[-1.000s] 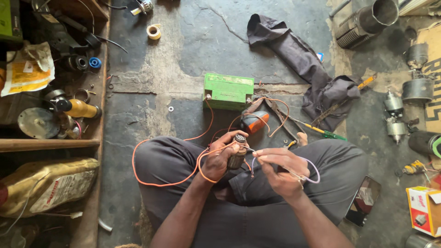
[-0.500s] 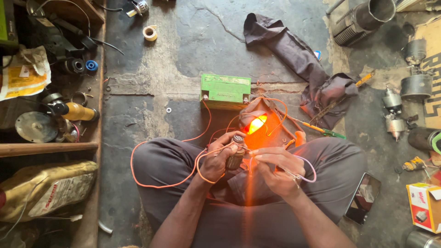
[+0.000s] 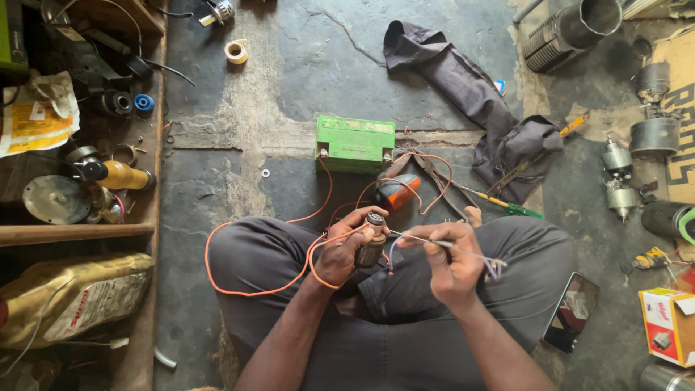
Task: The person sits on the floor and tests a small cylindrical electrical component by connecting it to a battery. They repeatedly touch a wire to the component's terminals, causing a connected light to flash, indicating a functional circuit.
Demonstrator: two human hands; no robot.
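Observation:
I sit cross-legged on a concrete floor. My left hand (image 3: 347,250) grips a small dark cylindrical part (image 3: 372,242) with a round metal cap, held upright over my lap. My right hand (image 3: 449,257) pinches a bundle of thin wires (image 3: 478,255) that runs to the part. An orange wire (image 3: 253,289) loops over my left thigh and leads up to a green battery (image 3: 355,143) on the floor ahead. An orange-and-grey lamp (image 3: 397,190) lies unlit between the battery and my hands.
Dark cloth (image 3: 470,87) lies at the back right, a green-handled screwdriver (image 3: 507,206) beside it. Metal motor parts (image 3: 637,145) sit at the right, a phone (image 3: 572,311) by my right knee. Wooden shelves (image 3: 79,232) with tools and a yellow jug (image 3: 72,300) stand left.
The lamp lit up bright orange half a second ago and is dark now. My hands have stayed over my lap with the part and the wires.

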